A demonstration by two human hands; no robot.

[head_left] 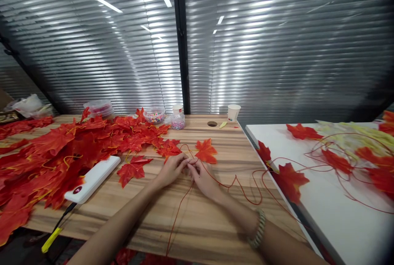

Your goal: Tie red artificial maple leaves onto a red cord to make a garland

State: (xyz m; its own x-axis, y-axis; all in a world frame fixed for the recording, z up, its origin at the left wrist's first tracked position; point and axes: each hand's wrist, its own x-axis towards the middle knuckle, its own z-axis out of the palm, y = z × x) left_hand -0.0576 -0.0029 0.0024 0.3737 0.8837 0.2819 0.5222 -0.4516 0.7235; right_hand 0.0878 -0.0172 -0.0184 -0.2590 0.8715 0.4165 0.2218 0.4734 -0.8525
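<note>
My left hand point(172, 169) and my right hand point(203, 176) meet over the middle of the wooden table point(215, 220), fingertips pinched together on a thin red cord point(178, 211). One length of cord hangs from the fingers toward the front edge; another loops away to the right past my wrist. Just beyond my right hand lies a red-orange maple leaf point(206, 151), close to the fingers. Another leaf point(168, 148) rests behind my left hand. The exact spot between the fingertips is too small to make out.
A large pile of red leaves point(89, 141) covers the left side, beside a white power bank point(94, 178). Bead tubs point(177, 122) and a paper cup point(234, 112) stand at the back. A white table point(326, 199) at right holds leaves and tangled cord.
</note>
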